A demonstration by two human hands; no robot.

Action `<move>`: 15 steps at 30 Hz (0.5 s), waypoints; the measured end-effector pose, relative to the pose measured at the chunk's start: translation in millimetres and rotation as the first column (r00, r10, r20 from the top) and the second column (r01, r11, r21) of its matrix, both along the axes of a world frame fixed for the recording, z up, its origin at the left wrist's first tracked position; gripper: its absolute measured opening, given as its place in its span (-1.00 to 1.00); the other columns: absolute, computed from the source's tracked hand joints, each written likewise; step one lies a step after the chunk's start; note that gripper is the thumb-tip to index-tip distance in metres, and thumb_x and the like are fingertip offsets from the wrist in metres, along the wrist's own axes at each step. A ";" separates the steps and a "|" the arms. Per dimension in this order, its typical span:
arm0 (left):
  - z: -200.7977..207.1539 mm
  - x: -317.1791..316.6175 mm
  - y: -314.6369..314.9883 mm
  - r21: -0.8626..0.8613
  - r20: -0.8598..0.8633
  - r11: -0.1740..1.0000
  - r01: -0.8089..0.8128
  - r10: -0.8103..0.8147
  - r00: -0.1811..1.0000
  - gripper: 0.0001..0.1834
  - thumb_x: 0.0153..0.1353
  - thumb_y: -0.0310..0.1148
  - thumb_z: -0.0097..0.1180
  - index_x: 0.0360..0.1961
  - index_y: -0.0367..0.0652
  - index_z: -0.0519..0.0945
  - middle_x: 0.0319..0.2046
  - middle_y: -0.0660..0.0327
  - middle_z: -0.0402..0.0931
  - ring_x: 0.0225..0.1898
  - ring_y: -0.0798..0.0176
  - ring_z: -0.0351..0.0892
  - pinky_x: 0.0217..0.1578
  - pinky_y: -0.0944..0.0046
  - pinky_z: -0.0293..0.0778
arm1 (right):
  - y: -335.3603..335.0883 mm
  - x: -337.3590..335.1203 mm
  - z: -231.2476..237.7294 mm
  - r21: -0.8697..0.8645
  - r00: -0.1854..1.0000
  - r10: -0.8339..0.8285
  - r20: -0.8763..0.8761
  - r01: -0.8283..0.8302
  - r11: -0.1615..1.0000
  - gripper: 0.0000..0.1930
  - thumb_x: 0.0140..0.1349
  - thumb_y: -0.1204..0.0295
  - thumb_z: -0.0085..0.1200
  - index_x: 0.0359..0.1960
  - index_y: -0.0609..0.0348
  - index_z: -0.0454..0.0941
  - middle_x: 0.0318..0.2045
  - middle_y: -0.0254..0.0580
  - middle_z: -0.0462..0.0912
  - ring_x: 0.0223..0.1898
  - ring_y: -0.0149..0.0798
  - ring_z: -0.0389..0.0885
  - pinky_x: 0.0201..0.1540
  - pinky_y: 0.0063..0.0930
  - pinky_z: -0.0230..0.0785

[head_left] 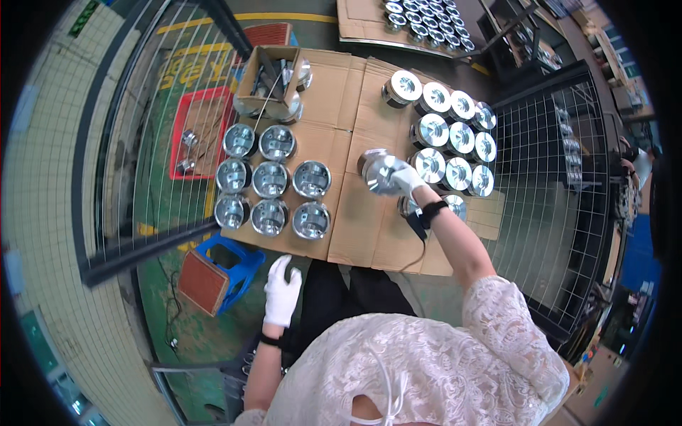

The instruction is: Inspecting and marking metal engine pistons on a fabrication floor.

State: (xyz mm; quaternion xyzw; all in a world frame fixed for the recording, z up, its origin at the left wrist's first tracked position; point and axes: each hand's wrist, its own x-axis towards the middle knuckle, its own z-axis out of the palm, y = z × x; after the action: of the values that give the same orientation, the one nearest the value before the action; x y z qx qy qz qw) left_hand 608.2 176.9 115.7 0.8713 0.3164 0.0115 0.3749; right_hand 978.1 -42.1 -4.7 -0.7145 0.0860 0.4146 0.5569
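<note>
In a white glove, my right hand (pixel 408 179) grips a shiny metal piston (pixel 382 173) over the middle of the cardboard-covered table (pixel 348 227). That piston looks tilted and slightly smeared by motion. My left hand (pixel 282 292), also gloved, hangs near the table's front edge with its fingers apart and nothing in it. To the left, several pistons (pixel 271 179) stand in rows with their hollow sides up. On the right, several more pistons (pixel 429 165) show flat, bright crowns; my right wrist and forearm partly cover the nearest ones.
A cardboard box (pixel 268 77) holding tools stands at the table's far left. Wire mesh panels (pixel 547 184) flank the table. Left of it, a red crate (pixel 202 133) lies on the floor, and a blue stool (pixel 231 270) sits nearer me. Another table (pixel 362 27) of pistons is beyond.
</note>
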 end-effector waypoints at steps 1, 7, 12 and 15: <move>-2.4 6.4 -8.9 -0.057 -0.008 0.997 -0.053 0.052 0.999 -0.58 0.21 -0.33 0.17 0.08 -0.22 0.51 0.09 -0.02 0.49 0.08 -0.07 0.53 0.12 0.09 0.44 | 4.4 -23.6 26.5 -0.177 0.926 0.330 0.182 -0.300 0.938 -0.55 0.13 0.52 0.10 0.12 0.06 0.52 -0.15 -0.22 0.69 -0.13 -0.33 0.65 -0.08 -0.46 0.50; -33.1 29.7 -40.6 0.233 0.111 0.919 0.317 -0.350 0.930 -0.40 0.24 -0.46 0.09 0.32 -0.20 0.26 0.04 -0.04 0.52 0.07 -0.11 0.52 0.13 0.14 0.43 | 17.1 -120.7 220.3 -0.509 0.376 0.878 0.298 -0.715 0.479 -0.40 0.07 0.19 0.17 0.22 -0.04 0.46 -0.17 0.07 0.68 -0.13 0.05 0.67 -0.07 -0.21 0.50; 51.6 36.6 -100.0 -0.716 0.090 0.687 -0.126 0.269 0.959 -0.44 0.40 -0.15 -0.11 0.34 -0.19 0.24 0.15 -0.01 0.47 0.07 0.00 0.54 0.08 0.12 0.48 | 13.0 -173.7 313.5 -0.752 -0.114 0.902 0.416 -0.601 0.270 -0.36 0.06 0.28 0.09 0.28 -0.09 0.38 -0.38 -0.06 0.69 -0.34 0.02 0.69 -0.31 -0.12 0.52; 56.5 19.0 -115.6 -0.990 -0.002 -0.106 0.098 0.690 0.724 -0.43 0.44 -0.03 -0.19 0.30 -0.21 0.31 0.15 0.06 0.48 0.09 0.11 0.53 0.11 0.14 0.47 | -0.9 -195.4 321.5 -0.751 -0.242 0.806 0.540 -0.571 0.331 -0.34 0.01 0.22 0.21 0.25 -0.08 0.42 -0.44 -0.10 0.69 -0.42 0.01 0.69 -0.36 -0.15 0.53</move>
State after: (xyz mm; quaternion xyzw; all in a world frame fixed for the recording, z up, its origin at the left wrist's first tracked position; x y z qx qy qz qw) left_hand 627.2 61.3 172.3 0.1851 0.3074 0.1203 0.9256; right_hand 782.8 -43.0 316.8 -0.7685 -0.6132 0.1681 0.0720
